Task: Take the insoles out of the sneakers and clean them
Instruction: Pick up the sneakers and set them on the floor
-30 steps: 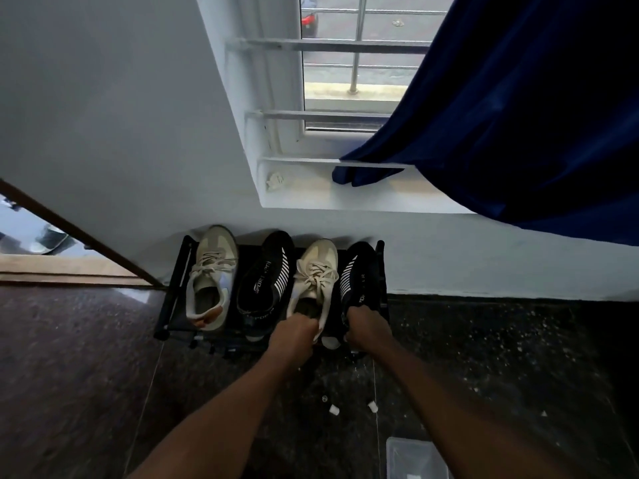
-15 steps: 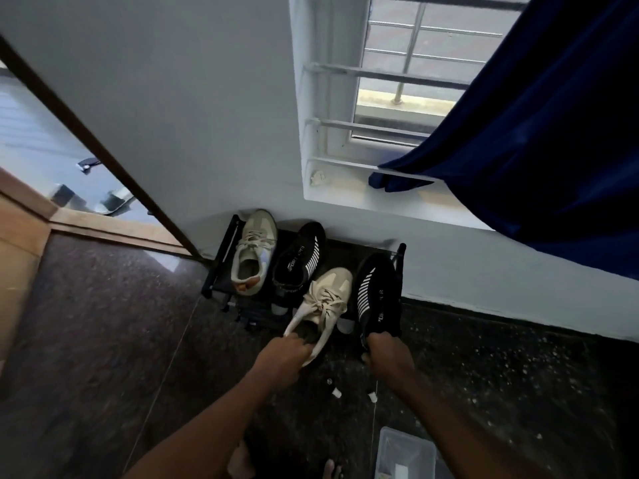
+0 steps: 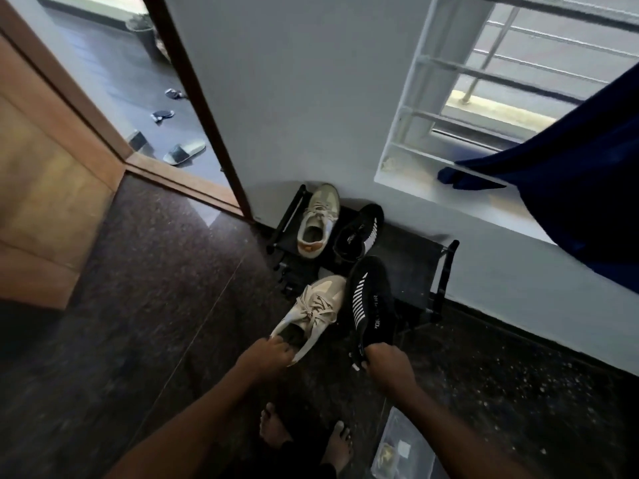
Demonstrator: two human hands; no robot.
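1. The left hand (image 3: 268, 352) pinches the heel collar of the beige laced sneaker (image 3: 311, 312). The right hand (image 3: 383, 366) is curled round the heel of the black striped sneaker (image 3: 370, 302). Both shoes point toe-away, side by side, just in front of the shoe rack (image 3: 420, 267). No insoles show; they are probably inside the shoes.
2. Each shoe hangs from its heel edge alone. A loose pinch could let one swing or slip, and it would likely land on the bare feet (image 3: 273, 430) or the clear plastic box (image 3: 401, 447) on the floor (image 3: 138, 305).
3. With both hands full, neither can reach into a shoe. Trying it one-handed would probably twist the shoe, so one sneaker needs setting down first.
4. The beige sneaker's laces look knotted tight. Dragging an insole through that narrow opening could fold or tear it.
5. The second beige sneaker (image 3: 316, 219) and the second black sneaker (image 3: 359, 231) sit on the rack. Their insoles could be missed, or the four mixed up once out.
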